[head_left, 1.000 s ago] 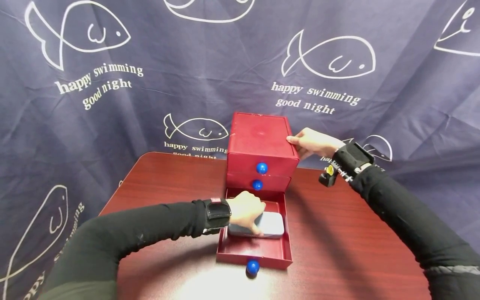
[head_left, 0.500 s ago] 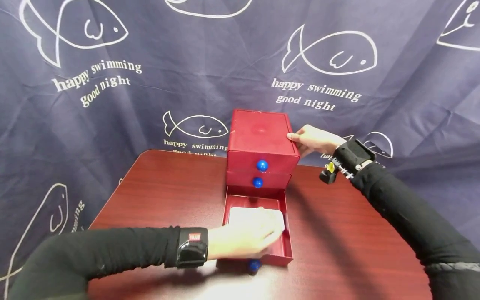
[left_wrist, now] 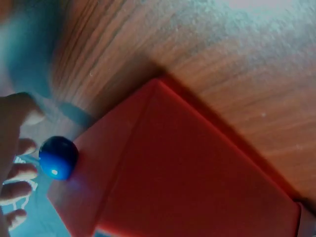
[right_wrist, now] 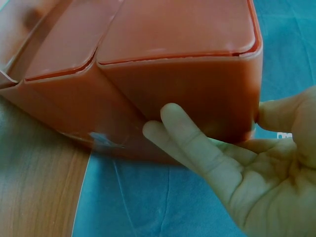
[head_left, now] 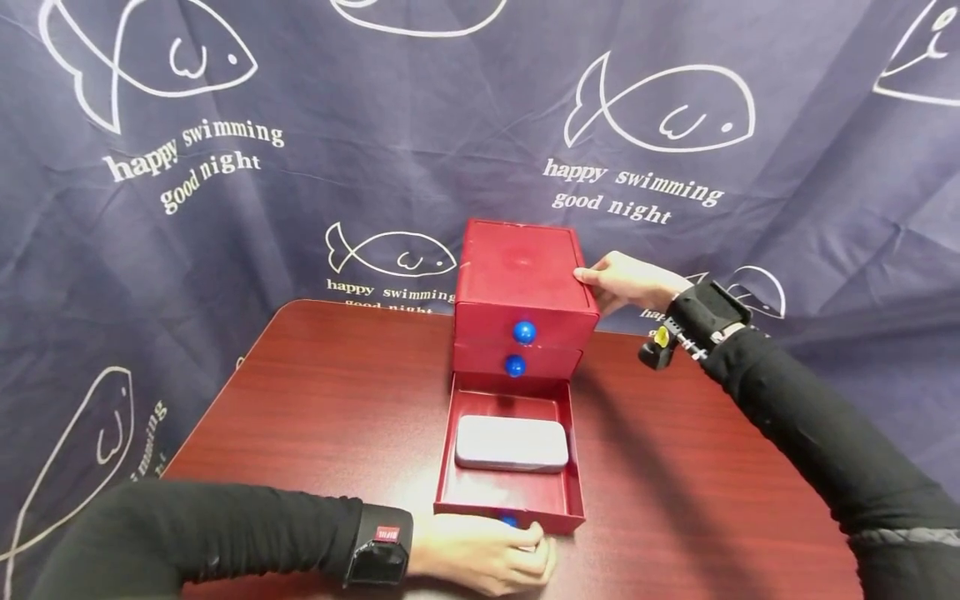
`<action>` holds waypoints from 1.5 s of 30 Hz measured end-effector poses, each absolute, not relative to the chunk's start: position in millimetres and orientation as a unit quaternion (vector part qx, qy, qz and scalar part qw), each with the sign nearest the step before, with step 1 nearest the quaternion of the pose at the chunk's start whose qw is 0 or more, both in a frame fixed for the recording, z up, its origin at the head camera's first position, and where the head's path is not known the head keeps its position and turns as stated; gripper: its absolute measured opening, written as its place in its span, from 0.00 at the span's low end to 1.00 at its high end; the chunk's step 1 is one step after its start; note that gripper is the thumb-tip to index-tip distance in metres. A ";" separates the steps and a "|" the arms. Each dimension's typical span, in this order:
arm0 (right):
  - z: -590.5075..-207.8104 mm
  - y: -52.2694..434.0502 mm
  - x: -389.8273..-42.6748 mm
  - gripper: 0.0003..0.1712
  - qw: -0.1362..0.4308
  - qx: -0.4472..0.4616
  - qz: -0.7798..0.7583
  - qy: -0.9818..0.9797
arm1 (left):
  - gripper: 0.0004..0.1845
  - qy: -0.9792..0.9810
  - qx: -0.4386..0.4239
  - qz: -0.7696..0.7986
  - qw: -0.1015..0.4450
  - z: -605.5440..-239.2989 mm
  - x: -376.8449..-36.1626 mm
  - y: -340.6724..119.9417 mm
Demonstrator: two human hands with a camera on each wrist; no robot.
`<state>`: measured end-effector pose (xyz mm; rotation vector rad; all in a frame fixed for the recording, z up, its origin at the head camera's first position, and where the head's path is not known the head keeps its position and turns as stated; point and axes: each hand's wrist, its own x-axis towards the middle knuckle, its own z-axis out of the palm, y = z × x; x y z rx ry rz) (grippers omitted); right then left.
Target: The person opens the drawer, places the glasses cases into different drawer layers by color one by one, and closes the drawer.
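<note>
Drawer knob, round and blue (left_wrist: 58, 157), sits at my left hand (head_left: 491, 554), fingers curled about it at the front of the open bottom drawer (head_left: 510, 498). My right hand (head_left: 626, 282) presses straight fingers against the red plastic three-drawer chest (head_left: 519, 279). A flat grey tin (head_left: 512, 442) lies inside the drawer on the reddish wooden table (head_left: 315, 400).
</note>
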<state>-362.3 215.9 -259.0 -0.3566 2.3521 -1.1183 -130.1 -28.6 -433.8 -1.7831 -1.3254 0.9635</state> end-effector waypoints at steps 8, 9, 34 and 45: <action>-258.9 216.0 -362.4 0.28 0.251 -0.131 -0.411 0.867 | 0.15 -0.540 -0.695 0.377 0.289 -438.1 -134.7 -22.9; -258.8 216.0 -362.4 0.28 0.251 -0.131 -0.411 0.867 | 0.14 -0.546 -0.694 0.373 0.283 -437.8 -135.1 -22.3; -259.1 216.7 -363.2 0.28 0.253 -0.126 -0.413 0.866 | 0.20 -0.627 -0.625 0.318 0.341 -449.0 -134.6 -22.6; -259.0 215.6 -361.8 0.28 0.251 -0.130 -0.406 0.869 | 0.20 -0.654 -0.612 0.270 0.354 -444.3 -142.0 -15.5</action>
